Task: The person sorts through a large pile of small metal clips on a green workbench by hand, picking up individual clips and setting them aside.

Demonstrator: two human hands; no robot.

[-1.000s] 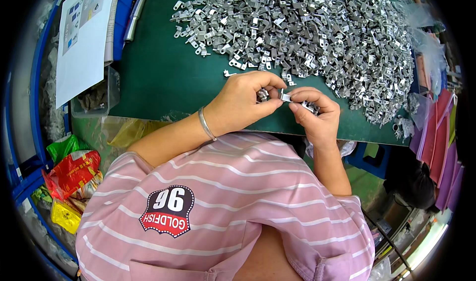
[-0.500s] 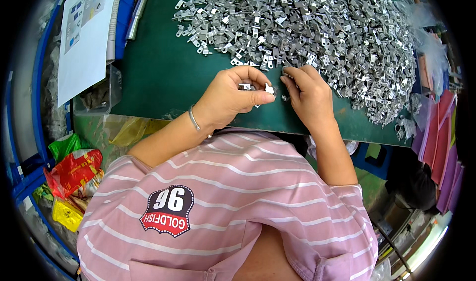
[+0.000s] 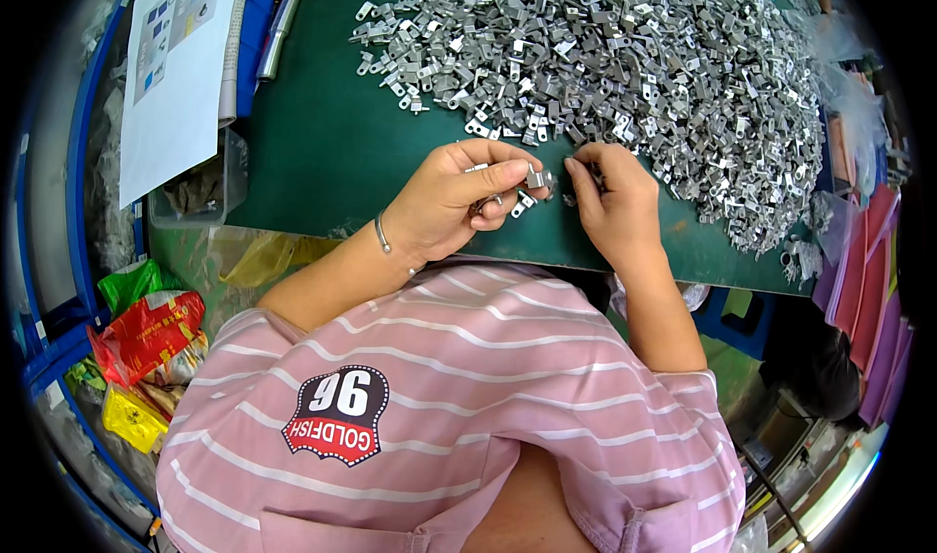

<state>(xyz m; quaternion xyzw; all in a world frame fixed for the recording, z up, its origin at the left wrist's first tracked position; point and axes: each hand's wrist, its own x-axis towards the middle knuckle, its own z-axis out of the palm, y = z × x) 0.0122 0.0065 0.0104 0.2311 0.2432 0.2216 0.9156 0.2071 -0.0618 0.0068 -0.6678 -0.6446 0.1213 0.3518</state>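
My left hand (image 3: 459, 190), a metal bangle on its wrist, is closed over the front of the table. Its thumb and forefinger pinch a small silver metal bracket (image 3: 536, 178), and a few more metal pieces sit in its curled fingers. A short gap to the right, my right hand (image 3: 619, 202) has its fingers curled and thumb pressed in; what they hold is too small and hidden to make out. Beyond both hands lies a large heap of small silver metal brackets (image 3: 605, 55), with a flat tab and hole visible on many of them.
The heap covers much of the green table (image 3: 322, 153). At the left are a white printed sheet (image 3: 176, 94), a blue tray (image 3: 256, 26) and a clear plastic box (image 3: 232, 177). Coloured bags (image 3: 146, 333) lie below. Pink and purple sheets (image 3: 864, 260) hang at the right.
The left thumb has shifted over a bracket at the fingertips, which now points toward the right hand. The right fingers have curled in more, and the hand is slightly farther right.
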